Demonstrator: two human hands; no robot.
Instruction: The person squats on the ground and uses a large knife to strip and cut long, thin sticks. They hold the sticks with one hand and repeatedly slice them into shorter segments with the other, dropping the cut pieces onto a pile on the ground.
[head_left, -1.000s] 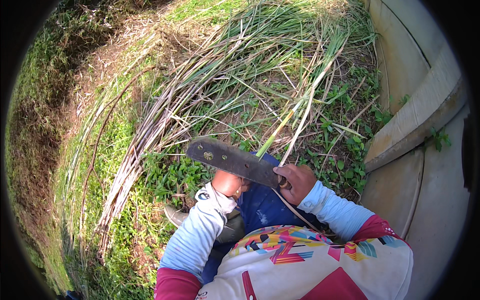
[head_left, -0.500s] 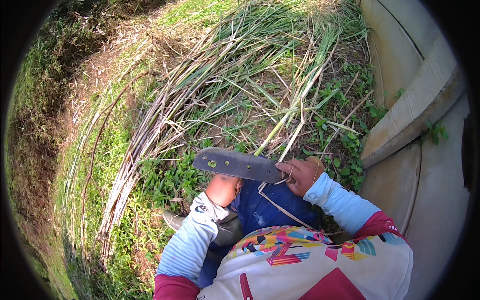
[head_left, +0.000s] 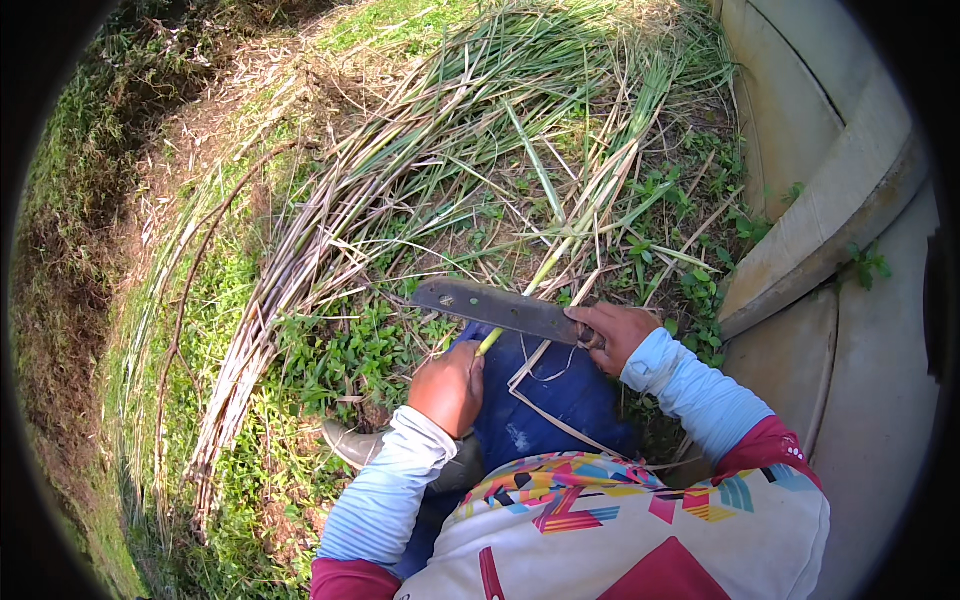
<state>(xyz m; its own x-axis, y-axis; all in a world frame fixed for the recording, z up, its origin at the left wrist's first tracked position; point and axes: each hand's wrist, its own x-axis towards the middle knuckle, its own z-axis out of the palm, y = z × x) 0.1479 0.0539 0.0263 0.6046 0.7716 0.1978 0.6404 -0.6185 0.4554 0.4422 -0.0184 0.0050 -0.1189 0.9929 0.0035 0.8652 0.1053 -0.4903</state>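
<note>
My right hand (head_left: 617,335) is closed round the handle of a machete (head_left: 500,308), a dark, wide blade with holes near its tip. The blade points left and lies across a green cane stalk (head_left: 545,268); whether it touches the stalk I cannot tell. My left hand (head_left: 449,388) is closed on the stalk's near end, just below the blade. Long leaves of the stalk spread away toward the far right. A dry leaf strip (head_left: 520,375) hangs over my blue trouser leg (head_left: 545,405), under the machete handle.
A big heap of cut cane stalks (head_left: 290,280) with green leaves lies on the ground to the left and far side. A pale concrete wall with a sloping ledge (head_left: 820,240) stands on the right. My boot (head_left: 350,443) rests on low weeds at the left.
My left hand has shifted toward me and now shows below the blade with the stalk's end. The machete has moved slightly right and its tilt has changed.
</note>
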